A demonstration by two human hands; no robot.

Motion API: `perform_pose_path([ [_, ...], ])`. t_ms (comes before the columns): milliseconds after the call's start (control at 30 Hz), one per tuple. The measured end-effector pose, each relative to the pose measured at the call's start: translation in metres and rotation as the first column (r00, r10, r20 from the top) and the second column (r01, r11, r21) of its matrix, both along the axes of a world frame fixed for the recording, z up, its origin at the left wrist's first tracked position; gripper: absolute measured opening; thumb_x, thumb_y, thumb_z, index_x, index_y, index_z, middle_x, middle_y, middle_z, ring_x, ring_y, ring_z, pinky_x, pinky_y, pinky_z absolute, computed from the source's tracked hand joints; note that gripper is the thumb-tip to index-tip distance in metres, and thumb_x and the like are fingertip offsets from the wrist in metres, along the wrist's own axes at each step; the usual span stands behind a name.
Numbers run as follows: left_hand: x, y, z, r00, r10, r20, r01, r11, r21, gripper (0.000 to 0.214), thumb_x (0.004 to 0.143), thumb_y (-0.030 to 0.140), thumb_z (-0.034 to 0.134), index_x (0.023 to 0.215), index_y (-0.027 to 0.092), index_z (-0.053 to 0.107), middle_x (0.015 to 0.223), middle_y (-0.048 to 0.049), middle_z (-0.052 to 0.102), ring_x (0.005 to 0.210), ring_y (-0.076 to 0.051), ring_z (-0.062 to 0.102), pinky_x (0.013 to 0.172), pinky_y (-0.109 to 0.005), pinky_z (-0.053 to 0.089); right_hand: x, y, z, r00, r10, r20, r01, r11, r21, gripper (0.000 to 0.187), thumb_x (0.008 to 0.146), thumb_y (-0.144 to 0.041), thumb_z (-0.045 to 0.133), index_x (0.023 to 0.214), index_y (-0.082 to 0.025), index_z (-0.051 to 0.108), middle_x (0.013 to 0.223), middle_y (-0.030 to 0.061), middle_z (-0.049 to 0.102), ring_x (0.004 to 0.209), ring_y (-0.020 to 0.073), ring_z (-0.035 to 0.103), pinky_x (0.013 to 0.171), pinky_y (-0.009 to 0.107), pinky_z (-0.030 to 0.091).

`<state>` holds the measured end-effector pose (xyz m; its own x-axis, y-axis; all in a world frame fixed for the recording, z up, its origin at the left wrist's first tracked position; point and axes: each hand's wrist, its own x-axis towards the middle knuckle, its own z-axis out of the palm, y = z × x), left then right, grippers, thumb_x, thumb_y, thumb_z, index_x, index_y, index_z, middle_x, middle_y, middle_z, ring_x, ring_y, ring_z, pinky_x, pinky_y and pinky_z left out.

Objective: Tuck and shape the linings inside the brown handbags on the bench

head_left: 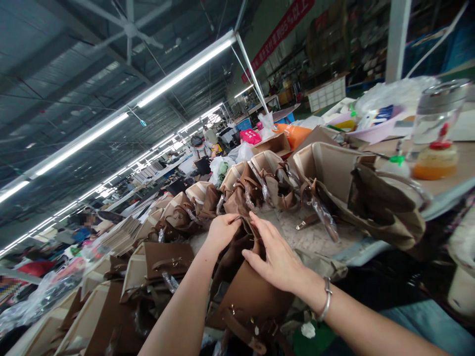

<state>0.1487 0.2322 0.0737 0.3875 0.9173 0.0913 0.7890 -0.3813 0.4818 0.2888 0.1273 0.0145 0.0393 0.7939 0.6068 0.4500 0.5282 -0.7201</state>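
A brown handbag (256, 289) with a flap, straps and small metal fittings is in front of me, its dark mouth turned up between my hands. My left hand (221, 233) is closed, thumb and fingers pinching the far upper edge of this bag. On the other side of the mouth, my right hand (276, 257) lies against the rim with fingers stretched out and thumb apart. Its fingertips touch the bag's edge. The bag's inside is mostly hidden by my hands and its folds.
More brown and beige bags (170, 257) stand in rows on the left and along the table (334, 242). A larger bag (330, 168) gapes on the right. Behind it are a glass jar (436, 160) with orange contents, a clear cup (438, 111) and a lilac basin (378, 131).
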Motion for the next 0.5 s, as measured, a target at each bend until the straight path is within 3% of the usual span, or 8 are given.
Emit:
perform_pose_path([
  [133,-0.001,0.005,-0.007,0.998,-0.064,0.006,0.064,0.997,0.040,0.025,0.081,0.029,0.048,0.088,0.018,0.069,0.082,-0.0034,0.070,0.079,-0.017,0.061,0.071,-0.025,0.044,0.003,0.002,-0.001,1.000,0.014,-0.024,-0.014,1.000,-0.004,0.075,0.080,-0.025,0.056,0.143,-0.019,0.017,0.136,0.0113,0.037,0.125,0.0236,0.035,0.107,0.044,0.031],
  [267,0.007,0.001,-0.006,0.992,0.007,-0.127,0.013,0.987,0.163,0.024,0.081,0.028,0.045,0.075,0.018,0.066,0.070,-0.0019,0.065,0.068,-0.014,0.057,0.061,-0.023,0.039,0.008,0.008,-0.003,0.998,0.016,-0.060,-0.016,1.000,-0.003,0.077,0.078,-0.023,0.056,0.144,-0.021,0.016,0.133,0.0109,0.040,0.122,0.0246,0.039,0.104,0.044,0.034],
  [367,0.008,-0.003,0.000,0.956,0.092,-0.277,-0.021,0.968,0.250,0.028,0.081,0.030,0.044,0.066,0.018,0.064,0.061,-0.0018,0.061,0.060,-0.014,0.053,0.054,-0.024,0.032,0.015,0.016,-0.006,0.992,-0.009,-0.123,0.006,1.000,-0.031,0.076,0.078,-0.022,0.055,0.144,-0.023,0.016,0.126,0.0100,0.045,0.109,0.0232,0.049,0.096,0.043,0.042],
  [500,-0.004,-0.003,0.004,0.920,0.144,-0.363,-0.036,0.957,0.289,0.031,0.082,0.035,0.045,0.068,0.018,0.067,0.061,-0.0026,0.063,0.058,-0.014,0.053,0.053,-0.024,0.031,0.024,0.025,-0.011,0.975,-0.033,-0.221,0.018,0.998,-0.068,0.073,0.080,-0.027,0.054,0.143,-0.025,0.017,0.119,0.0084,0.049,0.092,0.0191,0.056,0.085,0.039,0.049],
])
